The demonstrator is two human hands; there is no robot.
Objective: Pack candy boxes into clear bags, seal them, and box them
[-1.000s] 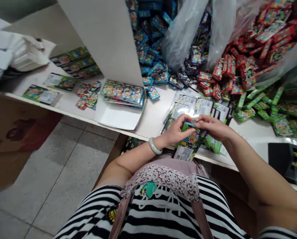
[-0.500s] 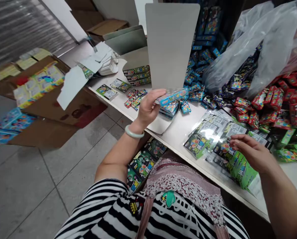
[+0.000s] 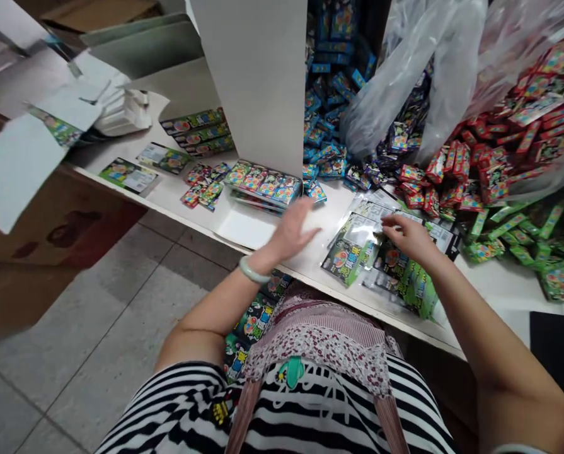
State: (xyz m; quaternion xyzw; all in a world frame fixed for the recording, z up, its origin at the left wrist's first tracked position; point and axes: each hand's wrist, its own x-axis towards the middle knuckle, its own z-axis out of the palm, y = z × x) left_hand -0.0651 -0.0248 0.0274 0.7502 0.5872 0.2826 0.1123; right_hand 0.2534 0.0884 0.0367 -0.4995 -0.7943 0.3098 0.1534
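Observation:
My left hand (image 3: 290, 234) is empty, thumb spread from its slightly blurred fingers, just in front of an open carton with a tall white lid flap (image 3: 263, 82). In that carton lies a row of small colourful packets (image 3: 265, 183), stacked on other packs. My right hand (image 3: 410, 238) is over a spread of clear printed bags (image 3: 345, 258) with black and green artwork. Its thumb and fingers are curled together at the bags; what they pinch, if anything, is too small to make out. Nearest the carton's right side is a small blue box (image 3: 316, 191).
Heaps of blue boxes (image 3: 329, 161), red boxes (image 3: 487, 167) and green boxes (image 3: 522, 233) line the back, partly under plastic sheeting (image 3: 414, 82). Left are loose small packets (image 3: 205, 185), flat printed packs (image 3: 128, 175) and another carton (image 3: 182, 94). A brown box (image 3: 50, 233) stands beyond the table edge.
My left hand has let go of the blue-edged pack at the carton and drawn back toward me. My right hand has come down to the printed bags. The view has turned right.

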